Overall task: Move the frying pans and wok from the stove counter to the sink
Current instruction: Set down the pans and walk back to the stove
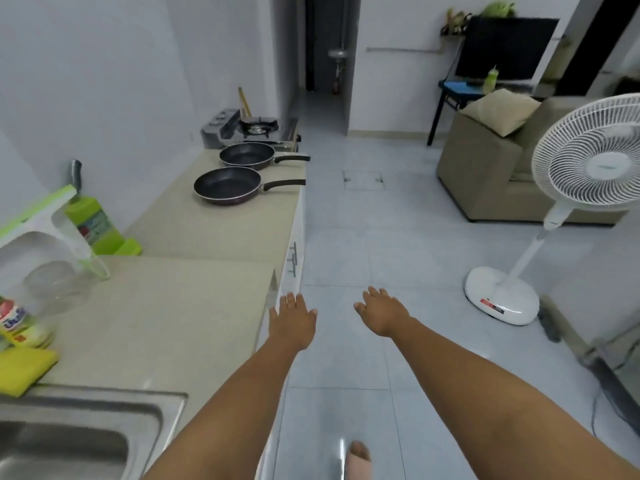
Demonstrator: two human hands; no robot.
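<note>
Two black frying pans rest on the beige counter (214,233), handles pointing right over the counter edge: the nearer pan (227,186) and the farther pan (247,155). Behind them stands a gas stove (258,128) with a small dark pan or wok on the burner, only partly visible. The steel sink (69,441) is at the bottom left. My left hand (292,318) and my right hand (381,311) are both stretched forward, fingers apart, holding nothing, well short of the pans. The left hand hovers by the counter's front corner.
A green bottle (91,223), a white-green rack, a glass jug (59,275), a dish-soap bottle and a yellow sponge (24,370) crowd the counter's left side. A white standing fan (585,174) and a beige sofa (491,161) stand on the tiled floor to the right.
</note>
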